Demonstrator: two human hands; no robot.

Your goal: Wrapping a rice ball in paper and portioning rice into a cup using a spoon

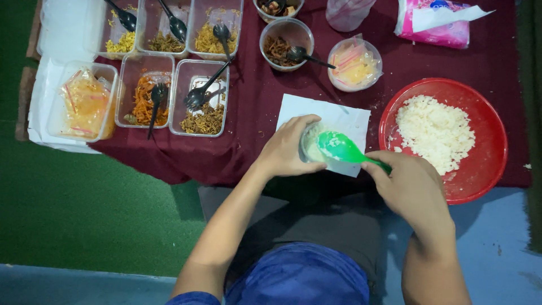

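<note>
While your left hand grips the small clear plastic cup over the white paper sheet, your right hand clasps the green plastic rice paddle, pressing rice into it beside the red round bowl.

My left hand covers most of the small cup; its contents cannot be judged. My right hand hides the green paddle's handle. The top edge crops the pink tissue pack and the clear round tub.
</note>
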